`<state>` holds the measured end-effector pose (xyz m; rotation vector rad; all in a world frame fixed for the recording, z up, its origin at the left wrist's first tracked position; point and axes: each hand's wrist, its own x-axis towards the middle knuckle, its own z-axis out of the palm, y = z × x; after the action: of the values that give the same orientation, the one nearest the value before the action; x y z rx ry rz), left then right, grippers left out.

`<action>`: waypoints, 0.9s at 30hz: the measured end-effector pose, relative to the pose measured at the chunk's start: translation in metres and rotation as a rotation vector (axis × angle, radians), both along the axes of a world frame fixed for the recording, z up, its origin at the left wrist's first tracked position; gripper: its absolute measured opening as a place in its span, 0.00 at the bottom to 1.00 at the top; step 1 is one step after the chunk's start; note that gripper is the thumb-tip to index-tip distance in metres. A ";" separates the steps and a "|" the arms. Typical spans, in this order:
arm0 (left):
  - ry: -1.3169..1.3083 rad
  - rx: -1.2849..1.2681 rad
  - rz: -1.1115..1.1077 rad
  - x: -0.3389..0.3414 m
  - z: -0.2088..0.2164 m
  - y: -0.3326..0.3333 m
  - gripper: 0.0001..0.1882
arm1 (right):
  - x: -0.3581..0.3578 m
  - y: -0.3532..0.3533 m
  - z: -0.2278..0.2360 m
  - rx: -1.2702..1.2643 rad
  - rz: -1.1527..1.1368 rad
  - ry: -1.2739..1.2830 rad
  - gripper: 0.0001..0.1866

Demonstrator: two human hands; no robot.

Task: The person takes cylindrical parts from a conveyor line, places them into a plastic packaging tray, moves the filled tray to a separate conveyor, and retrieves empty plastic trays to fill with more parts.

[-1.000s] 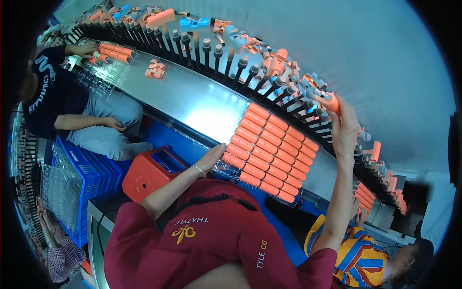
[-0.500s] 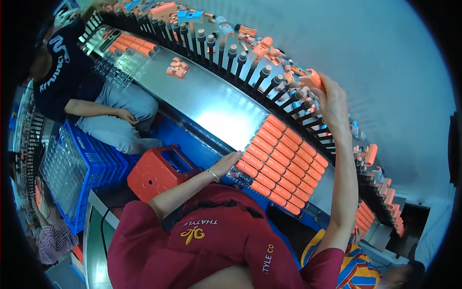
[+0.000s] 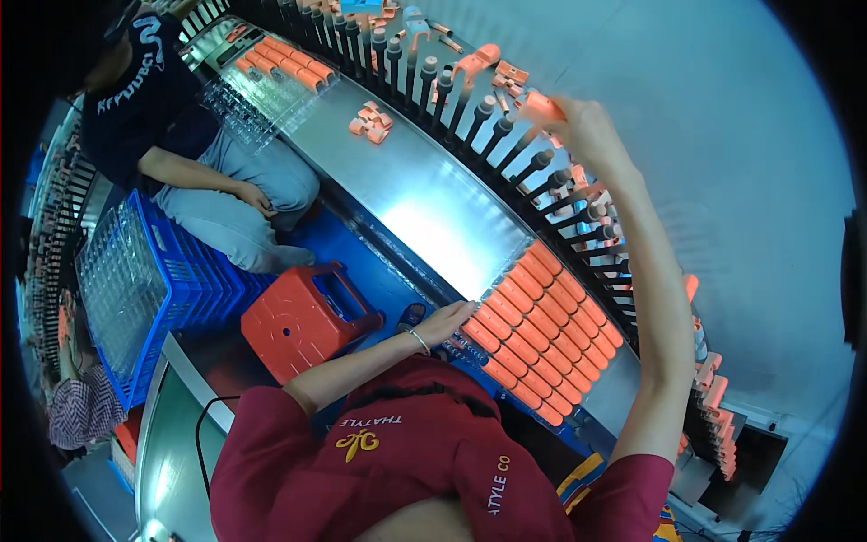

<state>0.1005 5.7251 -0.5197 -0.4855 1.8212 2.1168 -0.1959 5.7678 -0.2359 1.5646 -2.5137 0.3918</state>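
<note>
Your right hand (image 3: 587, 135) clamps an orange piece (image 3: 542, 109) at one o'clock, near black pegs (image 3: 480, 118). Your left hand (image 3: 444, 323) lies at the nine-o'clock edge of the clear tray (image 3: 467, 352) of rounded orange pieces (image 3: 519, 348), toward four o'clock; I cannot tell if it grips.

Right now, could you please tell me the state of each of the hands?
Left hand: open, fingers extended beside the rows of orange pieces.
Right hand: closed, holding an orange part.
</note>
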 end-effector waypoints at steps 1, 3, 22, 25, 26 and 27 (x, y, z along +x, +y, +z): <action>-0.047 0.042 0.011 0.003 -0.001 -0.001 0.30 | 0.003 -0.011 0.003 -0.063 -0.052 -0.167 0.13; -0.056 0.088 -0.059 -0.007 0.010 0.004 0.33 | 0.001 -0.003 0.006 -0.158 -0.087 -0.016 0.12; 0.039 0.089 -0.015 0.002 0.002 0.005 0.34 | 0.192 0.084 -0.120 -0.425 -0.004 -0.205 0.19; -0.248 0.290 -0.043 0.001 0.032 0.000 0.28 | 0.258 0.149 -0.154 -0.333 -0.213 -0.351 0.22; -0.156 0.197 -0.076 0.002 0.025 -0.001 0.28 | 0.273 0.160 -0.163 -0.297 -0.210 -0.341 0.23; -0.063 0.106 -0.120 0.004 0.014 -0.002 0.28 | 0.286 0.163 -0.169 -0.246 -0.220 -0.355 0.23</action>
<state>0.1040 5.7228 -0.5062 -0.4020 1.6516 2.0803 0.0902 5.9309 -0.4053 1.1994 -2.7211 0.9792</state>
